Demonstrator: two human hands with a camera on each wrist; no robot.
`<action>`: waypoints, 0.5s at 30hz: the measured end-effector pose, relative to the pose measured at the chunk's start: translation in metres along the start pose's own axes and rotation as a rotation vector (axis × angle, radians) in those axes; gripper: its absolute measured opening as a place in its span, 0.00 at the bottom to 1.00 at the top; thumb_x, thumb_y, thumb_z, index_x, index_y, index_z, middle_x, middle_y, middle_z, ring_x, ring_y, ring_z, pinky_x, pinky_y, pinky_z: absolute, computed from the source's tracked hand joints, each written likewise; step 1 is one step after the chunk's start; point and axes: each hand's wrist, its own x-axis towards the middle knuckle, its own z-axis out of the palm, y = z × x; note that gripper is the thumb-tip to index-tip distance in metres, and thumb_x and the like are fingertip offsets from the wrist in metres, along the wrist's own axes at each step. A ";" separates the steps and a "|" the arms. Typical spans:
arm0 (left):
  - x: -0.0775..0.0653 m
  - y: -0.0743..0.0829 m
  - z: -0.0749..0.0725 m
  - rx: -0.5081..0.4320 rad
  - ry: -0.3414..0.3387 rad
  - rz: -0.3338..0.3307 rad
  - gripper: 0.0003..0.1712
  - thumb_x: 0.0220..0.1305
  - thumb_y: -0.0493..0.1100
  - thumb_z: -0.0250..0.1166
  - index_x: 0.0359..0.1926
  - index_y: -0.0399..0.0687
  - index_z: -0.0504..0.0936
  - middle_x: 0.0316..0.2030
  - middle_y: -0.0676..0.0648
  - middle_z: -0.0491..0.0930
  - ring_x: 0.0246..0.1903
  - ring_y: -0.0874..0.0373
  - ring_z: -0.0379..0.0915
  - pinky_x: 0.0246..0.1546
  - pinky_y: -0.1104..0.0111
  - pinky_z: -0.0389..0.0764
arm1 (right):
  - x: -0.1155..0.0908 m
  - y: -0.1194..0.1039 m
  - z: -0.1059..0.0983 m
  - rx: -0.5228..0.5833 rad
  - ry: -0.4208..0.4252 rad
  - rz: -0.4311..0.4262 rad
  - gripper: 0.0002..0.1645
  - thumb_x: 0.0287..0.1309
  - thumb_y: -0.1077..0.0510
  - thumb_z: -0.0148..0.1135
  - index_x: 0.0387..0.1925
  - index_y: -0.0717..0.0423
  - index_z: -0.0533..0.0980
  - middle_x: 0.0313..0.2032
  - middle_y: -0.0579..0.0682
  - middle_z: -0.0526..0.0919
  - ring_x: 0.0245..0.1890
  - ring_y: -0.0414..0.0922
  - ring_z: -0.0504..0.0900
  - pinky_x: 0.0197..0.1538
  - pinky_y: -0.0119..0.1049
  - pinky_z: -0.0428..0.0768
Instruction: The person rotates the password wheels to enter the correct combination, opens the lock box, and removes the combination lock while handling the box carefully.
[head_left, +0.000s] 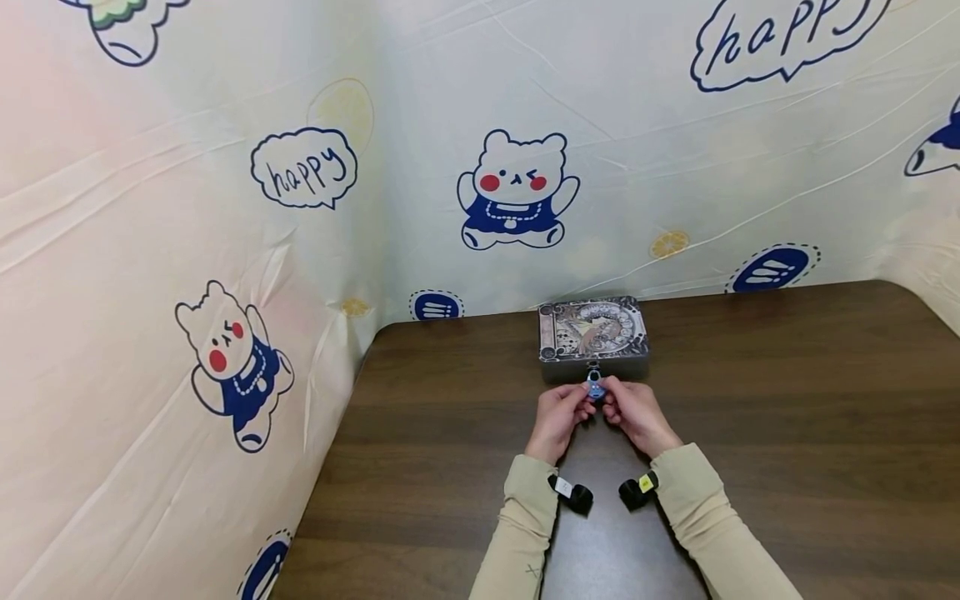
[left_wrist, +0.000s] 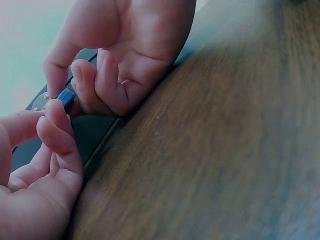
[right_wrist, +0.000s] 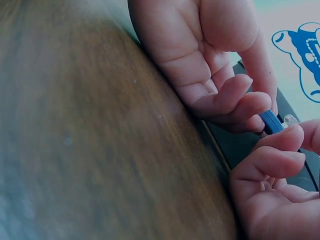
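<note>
A dark box (head_left: 594, 332) with an ornate printed lid lies closed at the far edge of the table. From the clasp at its front hangs a small blue padlock (head_left: 596, 388) with a silver shackle. My left hand (head_left: 557, 417) pinches the padlock's left side between thumb and fingers, and my right hand (head_left: 636, 414) pinches its right side. In the left wrist view the blue padlock (left_wrist: 65, 97) shows between the two hands' fingertips, close to the box front. The right wrist view shows the padlock's edge (right_wrist: 271, 121) too; its face is hidden there.
The brown wooden table (head_left: 427, 450) spreads out on both sides of the arms. Behind the box and along the left hangs a pale printed cloth (head_left: 420, 167) with bears and lettering. Each sleeve cuff carries a small black wrist camera (head_left: 577, 497).
</note>
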 end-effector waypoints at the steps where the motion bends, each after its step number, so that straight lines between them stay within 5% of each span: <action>1: 0.000 0.000 0.000 -0.006 0.003 -0.001 0.07 0.64 0.36 0.62 0.36 0.32 0.81 0.19 0.53 0.78 0.17 0.66 0.73 0.20 0.78 0.74 | 0.001 0.000 -0.001 0.014 0.001 0.007 0.17 0.64 0.58 0.52 0.18 0.53 0.71 0.14 0.41 0.69 0.16 0.34 0.66 0.18 0.23 0.65; 11: -0.004 0.001 -0.003 -0.013 -0.067 0.071 0.08 0.63 0.41 0.65 0.35 0.38 0.82 0.22 0.55 0.78 0.19 0.68 0.74 0.23 0.79 0.75 | 0.004 0.001 -0.003 0.050 -0.004 0.015 0.14 0.65 0.58 0.49 0.23 0.53 0.73 0.18 0.42 0.70 0.16 0.36 0.67 0.19 0.24 0.65; 15: -0.003 0.001 -0.001 -0.021 -0.028 0.027 0.08 0.63 0.38 0.64 0.37 0.34 0.81 0.21 0.54 0.78 0.19 0.67 0.74 0.22 0.79 0.74 | 0.004 0.001 -0.004 0.048 -0.022 0.013 0.13 0.65 0.58 0.48 0.25 0.54 0.73 0.18 0.41 0.70 0.16 0.35 0.67 0.19 0.24 0.66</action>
